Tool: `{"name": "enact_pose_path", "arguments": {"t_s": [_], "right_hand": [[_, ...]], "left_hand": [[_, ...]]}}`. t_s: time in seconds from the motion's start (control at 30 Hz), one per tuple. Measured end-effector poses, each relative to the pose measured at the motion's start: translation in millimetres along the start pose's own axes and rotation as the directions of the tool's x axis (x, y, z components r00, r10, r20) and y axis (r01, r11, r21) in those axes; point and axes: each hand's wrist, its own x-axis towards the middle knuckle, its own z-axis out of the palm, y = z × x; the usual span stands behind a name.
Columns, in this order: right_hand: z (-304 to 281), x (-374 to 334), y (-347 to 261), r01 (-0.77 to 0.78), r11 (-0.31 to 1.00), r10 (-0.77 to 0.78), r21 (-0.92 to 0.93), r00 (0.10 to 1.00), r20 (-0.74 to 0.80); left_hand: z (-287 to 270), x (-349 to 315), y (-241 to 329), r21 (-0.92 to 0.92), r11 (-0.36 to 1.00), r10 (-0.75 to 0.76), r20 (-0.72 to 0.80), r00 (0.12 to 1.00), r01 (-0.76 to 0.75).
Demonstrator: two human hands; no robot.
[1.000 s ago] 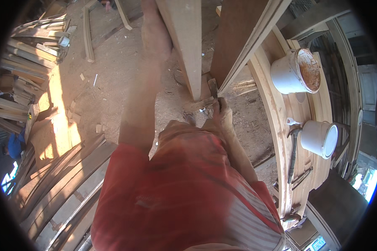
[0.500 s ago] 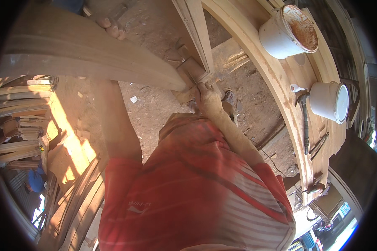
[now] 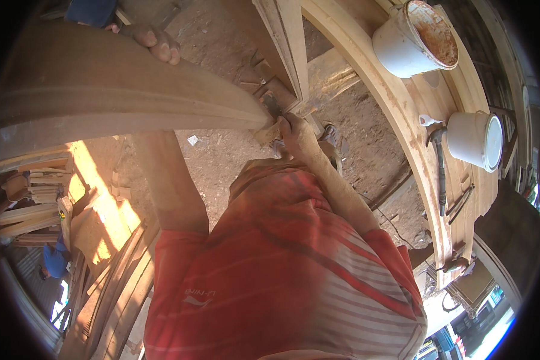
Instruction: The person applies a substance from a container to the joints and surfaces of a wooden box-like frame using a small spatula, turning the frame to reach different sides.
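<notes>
A broad, curved wooden board [image 3: 114, 90] reaches from the upper left to a narrow end near the middle. My left forearm passes beneath it; the fingers of my left hand [image 3: 157, 45] curl over its far edge, and the palm is hidden. At the narrow end my right hand [image 3: 297, 137] is closed, thumb uppermost. What its fingers hold is too small to make out. Just beyond them lies a dark, narrow object [image 3: 272, 105], beside an upright wooden frame piece [image 3: 288, 42].
To the right, a curved wooden workpiece [image 3: 396, 132] carries a smeared white bucket [image 3: 396, 51], a lidded white bucket [image 3: 467, 139] and a hammer [image 3: 440, 174]. Stacked timber [image 3: 39, 180] and long strips [image 3: 117, 288] lie left. Blue cloth [image 3: 90, 11] shows at the top.
The curved board has swung lower in view, covering more of my left forearm and the timber stack. The dark object beyond my right hand shows more plainly. My right hand stays by the narrow end.
</notes>
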Motion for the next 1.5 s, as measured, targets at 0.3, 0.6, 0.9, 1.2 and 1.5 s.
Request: {"name": "enact_pose_path", "arguments": {"t_s": [0.3, 0.6, 0.9, 1.2, 1.5], "right_hand": [[15.2, -0.1, 10.8, 0.191, 0.98, -0.195, -0.055, 0.979, -0.065], [22.5, -1.3, 28.9, 0.157, 0.982, -0.154, -0.109, 0.987, 0.038], [19.3, -1.9, 27.3, 0.045, 0.995, -0.038, -0.09, 0.996, 0.078], [7.1, 1.2, 14.0, 0.223, 0.96, -0.191, -0.171, 0.964, 0.185], [1.9, -13.2, 6.8, -0.007, 1.0, 0.007, -0.003, 0.996, 0.091]], "left_hand": [[4.3, 10.0, 9.3, -0.167, 0.978, -0.075, 0.274, 0.959, 0.125], [8.1, 2.1, 2.1, 0.08, 0.995, -0.063, 0.065, 0.996, 0.058], [13.6, 11.6, -0.5, -0.077, 0.969, -0.22, 0.159, 0.962, 0.234], [57.4, 2.5, 14.2, 0.04, 0.937, -0.337, -0.152, 0.929, 0.346], [35.6, -4.8, 9.0, 0.051, 0.959, -0.279, -0.035, 0.96, 0.28]]}}
